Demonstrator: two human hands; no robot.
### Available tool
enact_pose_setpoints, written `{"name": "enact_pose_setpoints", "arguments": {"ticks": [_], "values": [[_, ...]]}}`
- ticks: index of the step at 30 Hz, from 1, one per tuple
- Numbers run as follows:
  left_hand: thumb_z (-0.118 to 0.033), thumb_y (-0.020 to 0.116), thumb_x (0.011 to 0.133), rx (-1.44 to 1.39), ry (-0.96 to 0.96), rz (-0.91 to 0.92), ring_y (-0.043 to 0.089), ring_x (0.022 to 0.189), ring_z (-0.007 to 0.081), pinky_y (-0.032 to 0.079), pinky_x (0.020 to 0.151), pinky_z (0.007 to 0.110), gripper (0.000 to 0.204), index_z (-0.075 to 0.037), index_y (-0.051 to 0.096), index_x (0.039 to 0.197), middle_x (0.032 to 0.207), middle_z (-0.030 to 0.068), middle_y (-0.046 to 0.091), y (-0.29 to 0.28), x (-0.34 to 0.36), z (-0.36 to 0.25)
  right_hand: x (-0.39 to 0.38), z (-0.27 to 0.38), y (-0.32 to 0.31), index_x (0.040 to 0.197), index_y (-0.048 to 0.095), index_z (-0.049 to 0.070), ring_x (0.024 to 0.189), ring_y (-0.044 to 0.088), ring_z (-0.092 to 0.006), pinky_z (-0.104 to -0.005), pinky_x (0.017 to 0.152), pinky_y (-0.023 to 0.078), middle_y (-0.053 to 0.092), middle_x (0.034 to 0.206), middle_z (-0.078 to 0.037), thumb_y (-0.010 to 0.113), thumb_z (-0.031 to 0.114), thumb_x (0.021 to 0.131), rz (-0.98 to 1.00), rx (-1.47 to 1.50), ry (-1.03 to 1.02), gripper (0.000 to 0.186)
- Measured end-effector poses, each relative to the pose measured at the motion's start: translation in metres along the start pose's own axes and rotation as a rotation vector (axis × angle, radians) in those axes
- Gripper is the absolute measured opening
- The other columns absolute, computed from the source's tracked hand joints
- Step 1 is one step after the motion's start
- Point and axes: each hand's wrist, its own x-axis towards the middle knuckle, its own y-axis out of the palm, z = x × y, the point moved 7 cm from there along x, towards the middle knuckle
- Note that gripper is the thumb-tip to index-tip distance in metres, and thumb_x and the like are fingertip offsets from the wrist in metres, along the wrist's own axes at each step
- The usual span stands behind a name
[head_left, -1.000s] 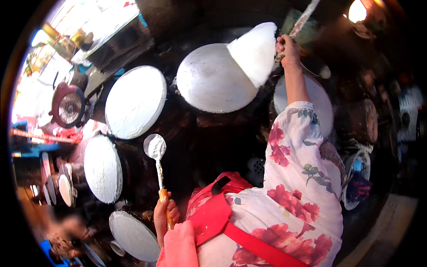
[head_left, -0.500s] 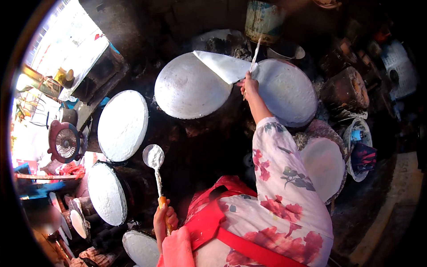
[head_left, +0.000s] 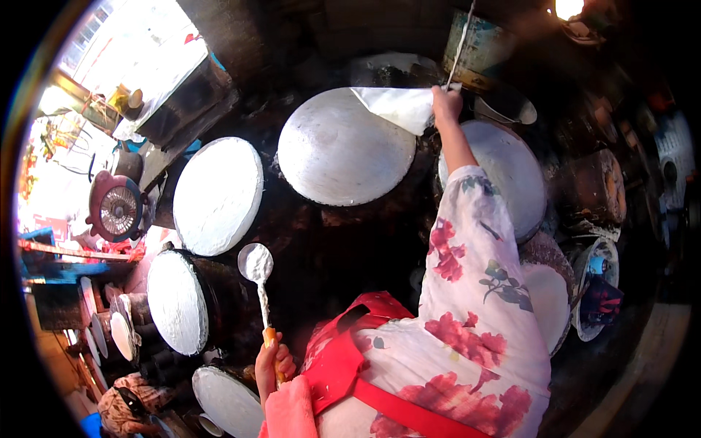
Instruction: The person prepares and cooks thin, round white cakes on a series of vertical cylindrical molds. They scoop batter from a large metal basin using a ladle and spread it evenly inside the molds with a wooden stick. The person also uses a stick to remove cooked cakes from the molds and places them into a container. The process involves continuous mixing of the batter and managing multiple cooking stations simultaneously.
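Note:
My left hand (head_left: 274, 363) is closed round the orange handle of a ladle (head_left: 256, 263), whose round bowl and stem are coated in thick white batter. My right hand (head_left: 446, 106) reaches to the far side, closed on a thin, white-smeared stick (head_left: 460, 47) that points up and away. At its fingers hangs the edge of a thin white sheet (head_left: 398, 109), like a crepe, folded over at the far right of a round griddle (head_left: 343, 153). Most of that griddle's grey surface shows bare. Whether the fingers pinch the sheet itself, I cannot tell.
Several round griddles surround me: white-coated ones at left (head_left: 219, 197), lower left (head_left: 177, 303) and nearer (head_left: 226, 401), and a greyish one (head_left: 504, 171) under my right arm. A rusty bucket (head_left: 478, 47) stands behind, a basin (head_left: 612, 321) at right, a small fan (head_left: 117, 208) at left.
My right hand has moved up and away, drawing the white sheet farther toward the griddle's far right edge. The stick stands higher. The ladle stays nearly in place; the view has shifted a little.

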Motion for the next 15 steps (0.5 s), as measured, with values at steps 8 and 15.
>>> {"name": "enact_pose_setpoints", "arguments": {"ticks": [8, 15], "values": [[-0.021, 0.051, 0.093, -0.076, -0.005, 0.006, 0.034, 0.045, 0.0058, 0.029, 0.038, 0.019, 0.024, -0.009, 0.05, 0.113, 0.067, -0.0012, 0.039, 0.014, -0.005, 0.004, 0.034, 0.092, 0.022, 0.069, 0.063, -0.003, 0.066, 0.061, -0.0273, -0.0378, 0.063, 0.047, 0.062, 0.066, -0.016, 0.063, 0.028, 0.066, 0.072, -0.073, -0.325, 0.031], [-0.02, 0.053, 0.091, -0.029, -0.02, 0.031, 0.034, 0.044, 0.006, 0.029, 0.037, 0.019, 0.024, -0.009, 0.049, 0.112, 0.067, -0.0008, 0.04, 0.021, -0.002, 0.001, 0.037, 0.152, -0.062, 0.066, 0.06, 0.004, 0.044, 0.048, -0.0116, -0.029, 0.042, 0.035, 0.054, 0.056, -0.002, 0.065, 0.022, 0.075, 0.137, 0.363, -0.338, 0.021]]}}
